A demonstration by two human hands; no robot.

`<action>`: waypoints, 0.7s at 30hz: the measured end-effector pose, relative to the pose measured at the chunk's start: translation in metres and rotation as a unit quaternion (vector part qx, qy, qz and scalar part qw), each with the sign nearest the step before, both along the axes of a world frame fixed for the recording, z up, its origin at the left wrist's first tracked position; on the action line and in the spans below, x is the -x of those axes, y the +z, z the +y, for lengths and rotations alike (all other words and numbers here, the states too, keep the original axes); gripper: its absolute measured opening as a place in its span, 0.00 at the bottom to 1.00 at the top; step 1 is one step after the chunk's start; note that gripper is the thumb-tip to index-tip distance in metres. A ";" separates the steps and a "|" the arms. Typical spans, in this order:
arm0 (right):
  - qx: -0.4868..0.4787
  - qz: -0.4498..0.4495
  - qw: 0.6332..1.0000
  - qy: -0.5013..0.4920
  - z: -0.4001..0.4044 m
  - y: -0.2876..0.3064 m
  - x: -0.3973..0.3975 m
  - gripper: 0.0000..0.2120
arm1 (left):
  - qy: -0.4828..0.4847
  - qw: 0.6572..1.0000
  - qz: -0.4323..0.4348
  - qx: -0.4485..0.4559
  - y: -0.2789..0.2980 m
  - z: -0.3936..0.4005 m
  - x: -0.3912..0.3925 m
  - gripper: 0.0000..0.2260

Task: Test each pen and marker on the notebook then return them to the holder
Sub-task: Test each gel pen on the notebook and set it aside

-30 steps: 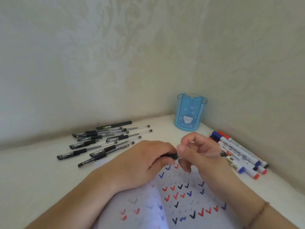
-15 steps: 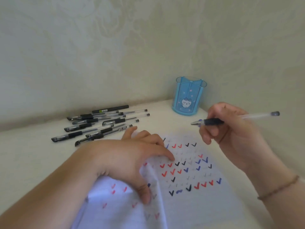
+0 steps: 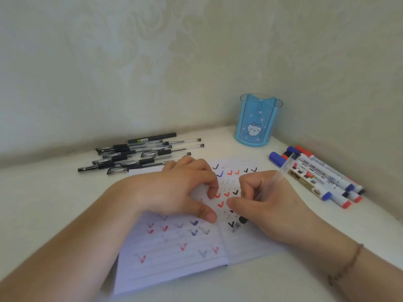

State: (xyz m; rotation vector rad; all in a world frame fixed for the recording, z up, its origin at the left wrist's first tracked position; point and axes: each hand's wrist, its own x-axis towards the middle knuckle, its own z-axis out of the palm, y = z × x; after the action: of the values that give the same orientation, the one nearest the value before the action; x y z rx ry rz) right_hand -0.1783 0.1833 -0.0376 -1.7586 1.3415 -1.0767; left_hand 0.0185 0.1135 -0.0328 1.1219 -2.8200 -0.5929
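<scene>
Under our right hand's [image 3: 268, 205] fingers, which grip the pen [image 3: 283, 171], the tip meets the notebook [image 3: 174, 253]; our left hand [image 3: 185, 188] presses with bent fingers, and easing off could let the page slide, smearing the tick.

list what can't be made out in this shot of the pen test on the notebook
All in the head view:
- Pen: its middle is hidden inside the right hand; the clear barrel is motion-blurred.
- Pen tip on the notebook: too blurred to tell whether it touches the paper or leaves ink.
- Holder: the bottoms of its compartments cannot be made out.
- Marker labels: print too small to read.
- Page under the left hand: covered.
</scene>
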 end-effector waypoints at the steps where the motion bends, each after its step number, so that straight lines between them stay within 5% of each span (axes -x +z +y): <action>1: 0.006 0.012 1.000 0.002 0.000 -0.001 0.000 0.20 | 0.000 1.000 0.003 -0.003 -0.001 -0.001 -0.001 0.18; 14: 0.025 0.073 0.997 -0.003 -0.002 -0.002 0.001 0.18 | -0.016 1.000 0.010 0.009 -0.007 -0.009 -0.002 0.17; 21: -0.007 -0.169 0.985 0.007 -0.013 0.012 0.015 0.22 | -0.018 0.997 0.063 0.050 -0.005 -0.012 -0.001 0.14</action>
State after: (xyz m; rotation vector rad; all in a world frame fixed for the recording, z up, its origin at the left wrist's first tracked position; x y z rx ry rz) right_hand -0.1929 0.1708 -0.0256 -1.4896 1.1205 -1.2870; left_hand 0.0193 0.1020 -0.0383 0.9829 -2.7343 -0.5000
